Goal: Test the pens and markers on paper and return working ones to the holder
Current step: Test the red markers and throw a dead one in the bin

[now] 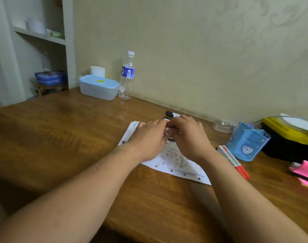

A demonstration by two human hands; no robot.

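A white sheet of paper (174, 163) covered in red and black scribbles lies on the wooden table. Above it my left hand (149, 137) and my right hand (186, 135) meet, and both pinch a small marker (167, 129) between them; only a white and red sliver of it shows. Two black-capped markers (170, 114) lie just beyond my hands. Right of the paper two red markers (233, 161) lie side by side. Behind those stands the blue pen holder (247, 142) with a cat picture.
A lidded blue plastic box (98, 87) and a water bottle (127, 76) stand at the back by the wall. A crushed clear bottle (223, 126) lies behind the holder. A yellow-and-black case (290, 137) and pink sticky notes (305, 170) sit at the right edge.
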